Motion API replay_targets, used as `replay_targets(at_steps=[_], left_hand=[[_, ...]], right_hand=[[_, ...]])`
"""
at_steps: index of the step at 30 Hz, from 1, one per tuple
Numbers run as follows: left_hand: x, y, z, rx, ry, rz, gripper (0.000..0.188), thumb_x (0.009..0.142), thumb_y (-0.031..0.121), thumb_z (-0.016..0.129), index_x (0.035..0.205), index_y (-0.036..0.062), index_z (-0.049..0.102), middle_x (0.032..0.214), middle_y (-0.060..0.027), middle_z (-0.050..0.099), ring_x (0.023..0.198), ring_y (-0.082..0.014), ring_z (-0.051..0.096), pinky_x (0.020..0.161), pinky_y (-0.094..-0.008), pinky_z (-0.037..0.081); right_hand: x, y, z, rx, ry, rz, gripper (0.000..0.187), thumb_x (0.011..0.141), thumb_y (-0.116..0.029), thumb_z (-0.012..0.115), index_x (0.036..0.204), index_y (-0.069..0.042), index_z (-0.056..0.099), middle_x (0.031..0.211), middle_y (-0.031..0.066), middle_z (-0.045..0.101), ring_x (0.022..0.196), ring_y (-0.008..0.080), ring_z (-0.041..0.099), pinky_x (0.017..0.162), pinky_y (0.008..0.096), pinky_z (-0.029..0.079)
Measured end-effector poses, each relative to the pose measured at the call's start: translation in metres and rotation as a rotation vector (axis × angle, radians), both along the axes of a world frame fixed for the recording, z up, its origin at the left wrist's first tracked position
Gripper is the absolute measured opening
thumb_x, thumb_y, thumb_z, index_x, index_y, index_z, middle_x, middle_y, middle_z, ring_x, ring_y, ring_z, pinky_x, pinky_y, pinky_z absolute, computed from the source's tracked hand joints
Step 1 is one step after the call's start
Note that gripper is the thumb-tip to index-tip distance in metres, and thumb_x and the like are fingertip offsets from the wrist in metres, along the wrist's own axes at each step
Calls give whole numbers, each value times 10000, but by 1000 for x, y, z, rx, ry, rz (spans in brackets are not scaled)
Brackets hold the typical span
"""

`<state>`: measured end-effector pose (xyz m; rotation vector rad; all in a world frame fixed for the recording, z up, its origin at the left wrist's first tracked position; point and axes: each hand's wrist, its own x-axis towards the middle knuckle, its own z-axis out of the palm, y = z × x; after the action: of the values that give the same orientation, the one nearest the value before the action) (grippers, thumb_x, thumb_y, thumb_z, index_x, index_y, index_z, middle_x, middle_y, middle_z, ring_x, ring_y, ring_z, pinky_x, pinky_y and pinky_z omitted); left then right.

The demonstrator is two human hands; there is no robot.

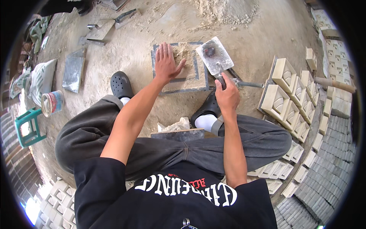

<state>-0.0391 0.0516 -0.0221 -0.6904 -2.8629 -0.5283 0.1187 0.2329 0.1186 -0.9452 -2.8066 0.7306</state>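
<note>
My left hand lies palm down, fingers stretched and thumb spread, on a flat rectangular frame with dark edges. Pale sandy mix fills the frame and is heaped loosely beside my thumb. My right hand is closed round the handle of a trowel. Its rectangular blade, whitened with dust and marked by a dark round spot, reaches over the frame's right edge. Just beyond that hand, a metal bar sticks out to the right. The sand under my left palm is hidden.
Cast cream blocks stand in rows at the right, near a wooden handle. Leftward are a metal plate, a bucket and a green stool. Another trowel and a powder heap lie farther off. A board sits between my legs.
</note>
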Motion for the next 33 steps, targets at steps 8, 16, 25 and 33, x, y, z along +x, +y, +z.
replay_targets(at_steps=[8, 16, 25, 33], left_hand=[[-13, 0, -2, 37, -108, -440, 716, 989, 492, 412, 1463, -37, 319, 1535, -201, 330, 1451, -318, 269, 1205, -404, 177], [-31, 23, 0, -40, -61, -290, 726, 1002, 505, 351, 1490, -26, 272, 1554, -223, 275, 1473, -318, 207, 1216, -406, 135], [-31, 46, 5, 32, -232, -731, 702, 1002, 485, 352, 1475, -31, 302, 1548, -233, 277, 1470, -323, 209, 1217, -387, 151], [-12, 61, 2, -80, -220, -516, 735, 1010, 500, 287, 1491, -55, 247, 1557, -262, 223, 1489, -307, 139, 1221, -401, 102]], right_hand=[[-3, 23, -22, -108, 48, -135, 386, 861, -306, 678, 1195, -113, 672, 1105, 165, 689, 1014, 357, 652, 870, 422, 506], [-3, 37, -27, -165, 102, -179, 408, 847, -330, 689, 1196, -120, 674, 1113, 165, 689, 1017, 339, 663, 874, 401, 509], [-3, 42, -30, -254, 92, -222, 406, 859, -338, 672, 1209, -132, 670, 1042, 187, 700, 984, 370, 662, 847, 437, 513], [-23, 37, -35, -184, 21, -140, 401, 857, -341, 678, 1212, -153, 668, 1040, 179, 698, 978, 373, 658, 830, 454, 514]])
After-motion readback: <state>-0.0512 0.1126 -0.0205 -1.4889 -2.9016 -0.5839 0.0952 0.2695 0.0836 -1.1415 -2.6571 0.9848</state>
